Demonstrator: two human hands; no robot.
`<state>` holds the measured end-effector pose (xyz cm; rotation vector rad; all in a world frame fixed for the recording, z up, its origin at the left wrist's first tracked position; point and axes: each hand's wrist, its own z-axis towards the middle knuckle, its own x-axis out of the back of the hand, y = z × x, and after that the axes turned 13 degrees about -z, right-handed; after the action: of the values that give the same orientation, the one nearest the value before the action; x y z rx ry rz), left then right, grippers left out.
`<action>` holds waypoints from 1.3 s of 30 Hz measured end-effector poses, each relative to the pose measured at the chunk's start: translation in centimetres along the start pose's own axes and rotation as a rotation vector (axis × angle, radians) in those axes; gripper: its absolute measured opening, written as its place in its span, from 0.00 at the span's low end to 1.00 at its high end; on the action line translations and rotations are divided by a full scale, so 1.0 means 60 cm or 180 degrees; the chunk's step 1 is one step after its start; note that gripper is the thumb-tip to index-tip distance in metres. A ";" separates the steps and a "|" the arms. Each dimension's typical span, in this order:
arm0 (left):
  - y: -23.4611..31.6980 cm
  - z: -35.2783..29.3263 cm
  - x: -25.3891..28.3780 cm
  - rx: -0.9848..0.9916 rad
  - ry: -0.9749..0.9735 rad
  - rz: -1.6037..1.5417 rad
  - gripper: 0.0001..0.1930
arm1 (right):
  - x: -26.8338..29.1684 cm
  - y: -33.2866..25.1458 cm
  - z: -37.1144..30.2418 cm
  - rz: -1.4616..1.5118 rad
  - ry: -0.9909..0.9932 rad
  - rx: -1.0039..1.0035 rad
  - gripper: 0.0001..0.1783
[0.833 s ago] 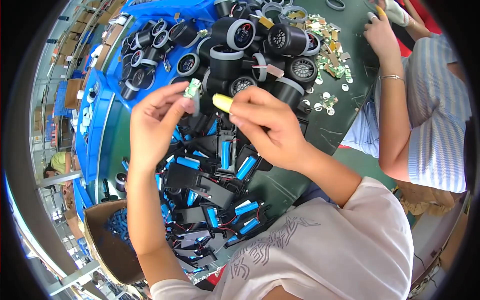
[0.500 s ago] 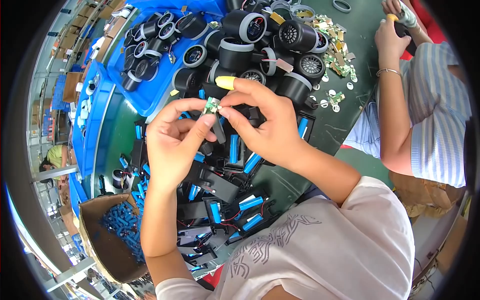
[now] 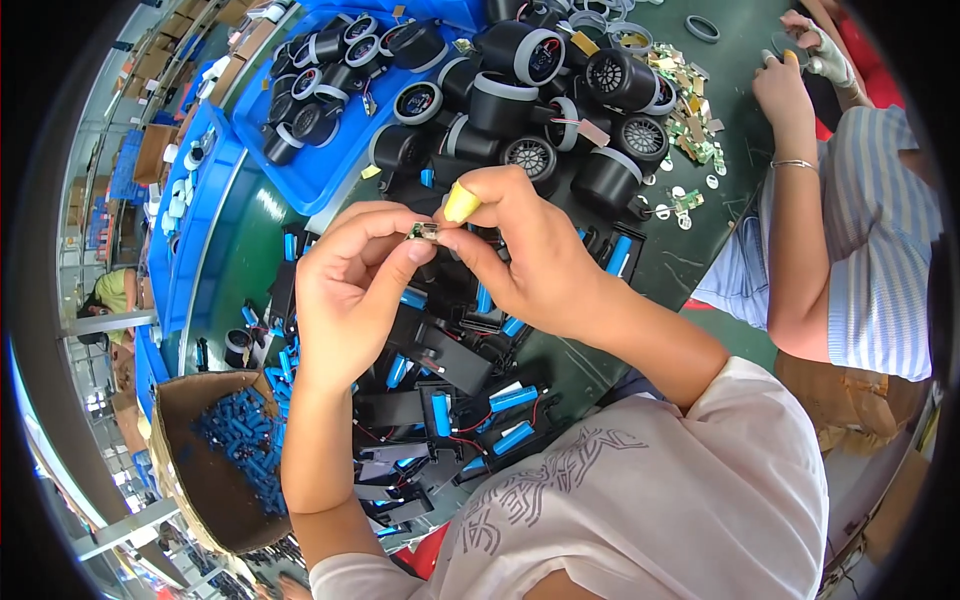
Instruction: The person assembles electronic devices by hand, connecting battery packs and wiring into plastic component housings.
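My left hand and my right hand meet above the green table and together pinch a small green circuit board between thumbs and fingertips. A yellow finger cot covers my right index finger. Below both hands lies a heap of black plastic holders with blue cylindrical battery cells and thin wires. Behind my hands stands a cluster of black round motor housings.
A blue tray at the upper left holds more round black parts. A cardboard box of blue cells sits at the lower left. Small green boards are scattered at the upper right, where a co-worker's arm reaches over the table.
Both hands have stayed together on the small board and shifted slightly. The view has drifted so the tray and motor housings sit higher and further left.
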<state>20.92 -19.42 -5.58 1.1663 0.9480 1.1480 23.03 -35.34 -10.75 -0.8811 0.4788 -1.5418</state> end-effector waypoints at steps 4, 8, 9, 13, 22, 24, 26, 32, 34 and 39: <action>0.004 -0.013 -0.002 -0.0189 0.0317 0.0515 0.06 | -0.016 -0.001 0.005 -0.0489 0.0431 0.0581 0.10; -0.028 -0.003 -0.021 -0.0648 0.0682 0.0671 0.05 | -0.020 -0.020 -0.005 -0.0654 0.0648 -0.0240 0.13; -0.033 -0.006 -0.024 -0.0787 0.0790 0.0784 0.06 | -0.026 -0.031 -0.005 -0.0751 0.0675 -0.0486 0.13; -0.039 -0.004 -0.039 -0.1181 0.0998 0.1220 0.06 | -0.022 -0.038 -0.001 -0.0602 0.0511 -0.0743 0.14; -0.026 0.015 -0.027 -0.1270 0.0759 0.1616 0.06 | -0.033 -0.032 0.014 0.0271 0.0741 -0.1152 0.12; -0.024 0.014 -0.020 -0.1149 0.0625 0.1778 0.06 | -0.035 -0.030 0.015 0.0287 0.0724 -0.1098 0.13; -0.026 0.018 -0.013 -0.0907 0.0535 0.1524 0.05 | -0.030 -0.011 0.014 0.0388 0.0521 -0.1022 0.14; -0.012 0.011 -0.004 0.0351 0.0469 -0.0141 0.06 | -0.004 -0.021 0.012 -0.0085 0.0079 -0.0677 0.19; -0.011 0.010 -0.008 0.0418 0.0478 -0.0246 0.06 | -0.008 -0.013 0.005 -0.0679 0.0142 -0.0385 0.20; -0.017 0.007 -0.015 0.0392 0.0529 -0.0356 0.06 | -0.017 -0.003 0.005 -0.1435 0.0275 0.0132 0.08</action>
<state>21.31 -20.41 -6.53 1.1129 1.2107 1.1214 23.10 -34.25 -10.67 -0.9343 0.3198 -1.9996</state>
